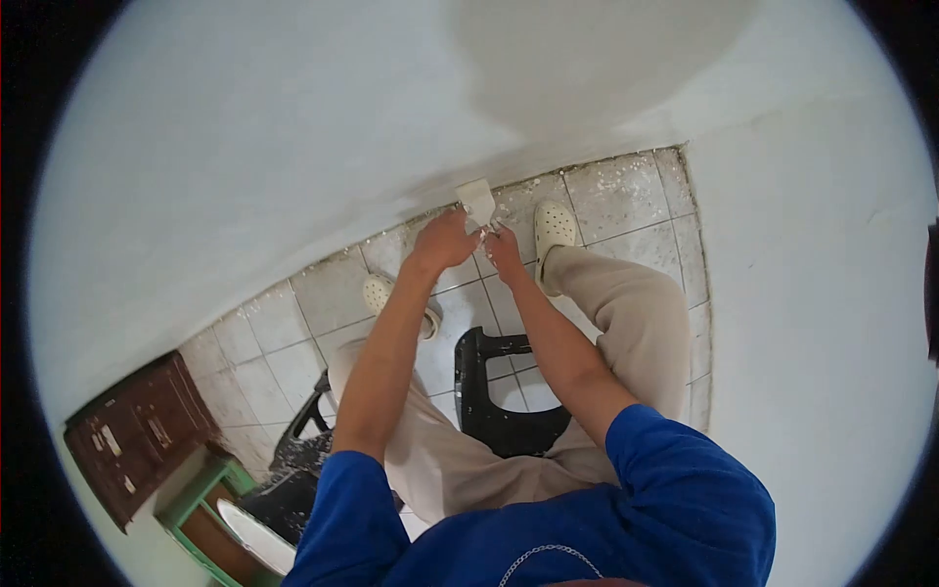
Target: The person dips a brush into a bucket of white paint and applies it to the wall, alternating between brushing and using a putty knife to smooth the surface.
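My right hand [504, 252] is closed around the handle of a putty knife [476, 199], whose broad, pale blade points up at the foot of the wall. My left hand [445, 243] is at the blade's left side, fingers bent against it and thumb by the handle. White bits cling to the fingers of both hands near the handle. Just beyond the blade, the white wall [293, 147] meets the tiled floor [328, 293], where white specks are scattered. The handle is mostly hidden by my fingers.
Between my legs is a black plastic stool [514, 430]. At left are a spattered black stool [305, 445], a white rounded object [254, 536], a green wooden frame [201, 494] and a dark brown wooden piece [142, 435]. Another white wall [802, 323] rises at right.
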### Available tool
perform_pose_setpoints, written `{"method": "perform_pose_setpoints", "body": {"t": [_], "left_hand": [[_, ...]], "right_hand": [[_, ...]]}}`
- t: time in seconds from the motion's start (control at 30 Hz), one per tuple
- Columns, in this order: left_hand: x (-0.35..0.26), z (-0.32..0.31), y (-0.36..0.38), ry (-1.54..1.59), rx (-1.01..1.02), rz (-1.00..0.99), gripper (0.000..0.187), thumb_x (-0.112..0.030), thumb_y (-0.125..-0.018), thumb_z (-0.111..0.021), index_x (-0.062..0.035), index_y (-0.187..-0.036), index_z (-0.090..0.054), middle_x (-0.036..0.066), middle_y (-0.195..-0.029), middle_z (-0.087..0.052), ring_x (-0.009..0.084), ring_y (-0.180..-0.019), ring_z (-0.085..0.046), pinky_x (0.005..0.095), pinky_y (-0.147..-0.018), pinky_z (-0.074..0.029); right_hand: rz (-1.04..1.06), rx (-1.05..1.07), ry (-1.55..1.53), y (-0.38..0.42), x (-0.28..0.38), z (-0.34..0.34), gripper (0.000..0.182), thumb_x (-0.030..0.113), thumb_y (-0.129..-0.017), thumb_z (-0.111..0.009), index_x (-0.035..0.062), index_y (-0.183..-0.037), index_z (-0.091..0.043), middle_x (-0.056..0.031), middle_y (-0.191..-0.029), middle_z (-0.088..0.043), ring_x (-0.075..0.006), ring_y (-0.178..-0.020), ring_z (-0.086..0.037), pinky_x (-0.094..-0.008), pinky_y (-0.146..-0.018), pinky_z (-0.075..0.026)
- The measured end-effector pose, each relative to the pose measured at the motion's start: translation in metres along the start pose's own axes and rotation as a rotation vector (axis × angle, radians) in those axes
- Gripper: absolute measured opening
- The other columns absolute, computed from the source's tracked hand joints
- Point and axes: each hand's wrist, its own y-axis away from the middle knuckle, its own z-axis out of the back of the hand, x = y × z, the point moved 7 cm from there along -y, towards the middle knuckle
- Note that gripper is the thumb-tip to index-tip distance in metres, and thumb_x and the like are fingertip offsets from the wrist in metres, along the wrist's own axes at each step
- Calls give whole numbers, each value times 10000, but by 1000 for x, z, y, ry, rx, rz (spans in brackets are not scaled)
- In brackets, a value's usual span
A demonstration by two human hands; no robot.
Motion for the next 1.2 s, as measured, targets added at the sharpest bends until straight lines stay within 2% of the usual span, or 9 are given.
{"method": "perform_pose_setpoints", "body": {"t": [0.13,0.23,0.3,0.37,0.43,0.53,0.73,1.03,1.2], "left_hand": [[12,3,5,-24,-45,10,526,-417,-834,-548,-25,-1184,-522,212,-1185,-541,354,-1111,-520,441,-932,-423],[13,4,13,-54,21,52,524,-414,-843,-540,-21,-1188,-516,207,-1187,-539,350,-1109,-523,441,-928,-429],[12,2,13,-64,69,73,522,-413,-844,-538,-24,-1192,-513,201,-1188,-539,346,-1109,-525,442,-925,-433],[11,-5,14,-59,90,80,525,-414,-844,-537,-26,-1196,-509,196,-1190,-538,344,-1110,-525,444,-922,-437],[9,-8,11,-49,75,70,532,-417,-841,-535,-27,-1201,-505,193,-1194,-537,344,-1113,-524,447,-919,-439],[4,-14,9,-27,127,61,553,-419,-844,-530,-6,-1208,-488,217,-1203,-525,356,-1131,-500,438,-949,-409],[11,-14,11,-23,123,70,538,-407,-843,-531,-1,-1195,-499,213,-1183,-536,347,-1121,-507,427,-948,-414],[21,-12,14,-59,91,65,531,-399,-842,-539,5,-1185,-512,220,-1212,-524,345,-1139,-498,427,-959,-407],[16,-9,21,-55,110,63,577,-415,-849,-534,25,-1218,-481,246,-1253,-485,367,-1174,-465,426,-983,-390]], "right_hand": [[-93,-262,-117,-8,-40,40,143,201,-847,-551,77,-774,-552,-4,-603,-488,-92,-460,-412,-241,-410,-316],[-156,-255,289,-48,-76,67,182,221,-820,-576,64,-734,-544,-16,-593,-490,-113,-441,-400,-265,-404,-321],[81,-195,309,-100,-129,81,184,218,-805,-588,58,-726,-544,-19,-589,-490,-121,-439,-397,-280,-401,-318],[55,-198,298,-100,-135,79,189,213,-791,-601,45,-721,-553,-28,-590,-501,-128,-447,-414,-292,-405,-332],[-221,-264,248,-66,-90,58,198,207,-778,-616,24,-719,-569,-43,-599,-525,-135,-467,-451,-303,-418,-361],[-259,-217,612,-65,-72,37,265,209,-777,-569,-41,-825,-641,-208,-927,-649,-343,-831,-633,-393,-717,-500],[58,-147,1014,-63,-16,5,308,192,-722,-608,-82,-861,-602,-253,-875,-625,-387,-844,-621,-431,-751,-497],[296,-265,649,-16,31,0,290,165,-749,-612,-64,-925,-585,-274,-902,-607,-421,-891,-587,-451,-780,-475],[244,-267,740,12,22,11,287,185,-775,-604,-24,-970,-592,-254,-862,-623,-412,-842,-605,-452,-734,-483]]}}
